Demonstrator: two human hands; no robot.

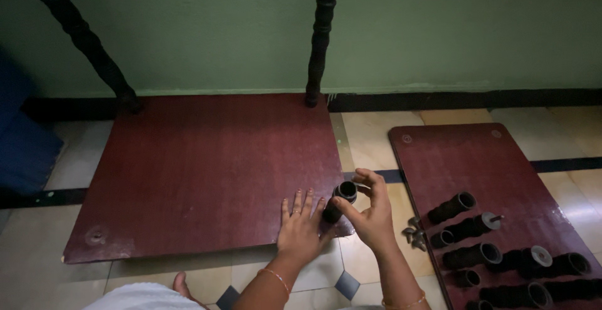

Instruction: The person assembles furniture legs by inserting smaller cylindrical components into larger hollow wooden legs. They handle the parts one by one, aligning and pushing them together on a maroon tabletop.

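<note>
My right hand (370,213) grips a short dark turned tube (339,199), which stands tilted on the near right corner of a dark red board (200,172) lying on the floor. My left hand (301,231) rests flat on the board beside the tube's base, fingers spread. Two tall dark turned posts stand on the board's far corners, the left post (81,34) leaning, the right post (321,34) upright.
A second dark red board (464,159) lies to the right with several dark tube pieces (489,253) on it. Small metal screws (414,233) lie on the tiled floor between the boards. A green wall stands behind. My bare toes (180,283) show below.
</note>
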